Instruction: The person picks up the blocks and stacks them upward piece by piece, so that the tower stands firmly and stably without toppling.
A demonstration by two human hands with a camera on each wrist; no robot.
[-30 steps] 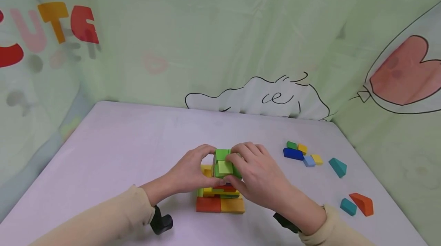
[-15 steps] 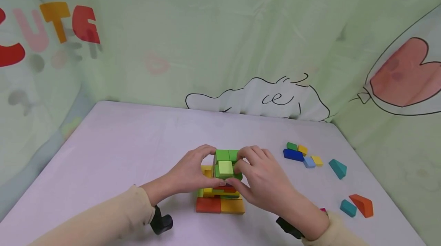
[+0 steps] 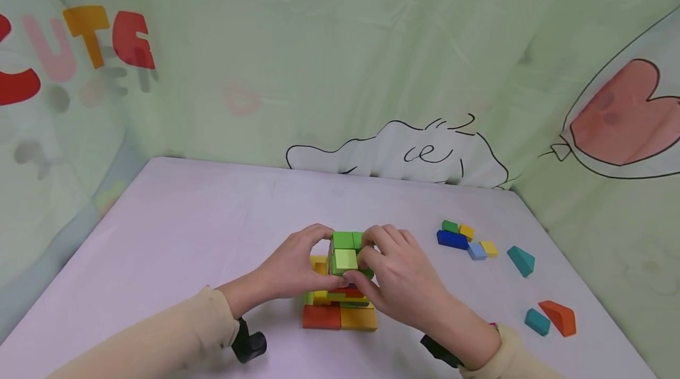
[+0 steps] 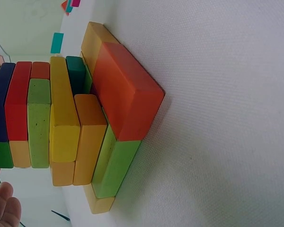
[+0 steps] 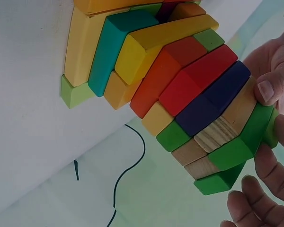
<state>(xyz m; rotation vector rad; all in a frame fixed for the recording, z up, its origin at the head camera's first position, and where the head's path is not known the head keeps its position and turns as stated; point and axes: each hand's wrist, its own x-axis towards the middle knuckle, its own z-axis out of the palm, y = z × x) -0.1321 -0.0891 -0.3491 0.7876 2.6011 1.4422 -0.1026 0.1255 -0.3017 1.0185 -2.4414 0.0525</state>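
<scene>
A tower of coloured wooden building blocks [image 3: 340,316] stands on the table, wider at its base and topped with green blocks. My left hand [image 3: 285,264] is curled about the tower's upper left side, its thumb in front and its fingers reaching behind. With the right hand [image 3: 401,273] I pinch a small light green block [image 3: 346,260] at the front of the tower's top. Stacked layers of blue, red, orange and yellow blocks [image 5: 199,75] show in the right wrist view. Part of the top lies hidden behind the right fingers.
To the right on the pale table [image 3: 212,208] lie loose blocks: a dark blue block [image 3: 452,239], a light blue one [image 3: 476,251], a teal triangle [image 3: 521,261], a teal block [image 3: 537,321] and an orange one [image 3: 559,317]. Printed fabric [image 3: 340,60] hangs behind.
My right hand drew back slightly to the right, uncovering more of the green top, then shifted a little left with the light green block. The left hand has stayed in place.
</scene>
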